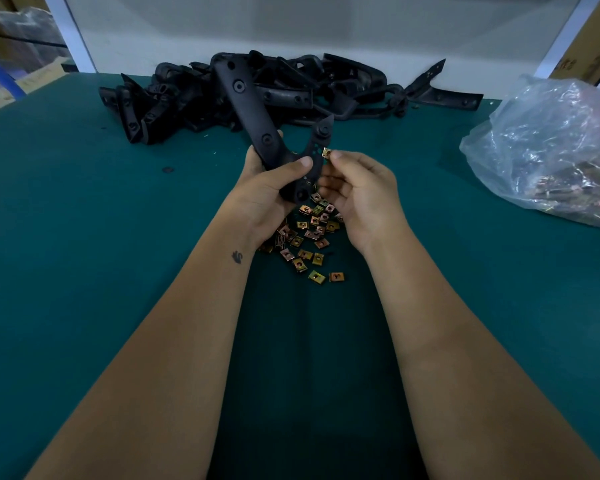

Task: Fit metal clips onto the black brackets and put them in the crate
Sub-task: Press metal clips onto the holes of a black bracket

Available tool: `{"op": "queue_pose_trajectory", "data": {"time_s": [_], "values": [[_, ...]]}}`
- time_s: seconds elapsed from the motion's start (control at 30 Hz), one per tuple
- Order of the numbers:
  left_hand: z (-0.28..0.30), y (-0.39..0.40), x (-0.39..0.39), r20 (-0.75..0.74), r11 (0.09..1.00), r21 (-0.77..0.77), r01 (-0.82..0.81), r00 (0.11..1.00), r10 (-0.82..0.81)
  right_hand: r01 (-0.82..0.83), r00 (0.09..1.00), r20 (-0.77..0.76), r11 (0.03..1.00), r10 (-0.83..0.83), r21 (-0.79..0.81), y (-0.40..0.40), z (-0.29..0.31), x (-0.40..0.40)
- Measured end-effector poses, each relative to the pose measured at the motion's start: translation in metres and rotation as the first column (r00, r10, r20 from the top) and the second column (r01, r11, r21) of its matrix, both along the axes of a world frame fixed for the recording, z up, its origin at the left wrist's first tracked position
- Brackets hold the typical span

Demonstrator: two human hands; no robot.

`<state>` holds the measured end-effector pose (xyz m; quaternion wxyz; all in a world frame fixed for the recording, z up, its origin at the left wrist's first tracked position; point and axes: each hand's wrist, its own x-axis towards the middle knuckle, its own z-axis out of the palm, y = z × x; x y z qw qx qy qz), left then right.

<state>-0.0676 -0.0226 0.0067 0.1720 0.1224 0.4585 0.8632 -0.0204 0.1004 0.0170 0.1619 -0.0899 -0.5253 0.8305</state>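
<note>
- Head view, left to right: left hand (271, 188) grips bracket (253, 112) at its lower end, held up over the tabletop (84, 220).
- Right hand (357, 192) pinches one clip (326, 153) at the bracket's right tab edge.
- Advice: line clip mouth square to the edge, push until its hole sits over the tab hole; keep left grip firm.
- Loose clips (309, 233) lie under the hands; bracket pile (291, 88) behind; bag (555, 150) far right.
- Crate not in view.

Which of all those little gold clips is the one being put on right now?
Start at the green table and follow the arms up to the black bracket held in the left hand. The clip sits at the bracket's right edge, pinched by the right hand. Unlike the loose clips lying below, it is lifted.
</note>
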Motion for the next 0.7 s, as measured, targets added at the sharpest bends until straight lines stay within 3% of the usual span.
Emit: {"op": "queue_pose_trajectory", "data": {"time_s": [0.47, 0.7], "values": [[0.0004, -0.0009, 0.0035, -0.089, 0.997, -0.044, 0.057, 0.994, -0.061, 0.043, 0.999, -0.003, 0.997, -0.042, 0.069, -0.0079, 0.0020, 0.0028], [0.0038, -0.0078, -0.0016, -0.019, 0.998, 0.060, -0.032, 0.999, 0.033, 0.094, 0.995, -0.009, 0.947, -0.096, 0.308, -0.0088, 0.0026, 0.0019]]}}
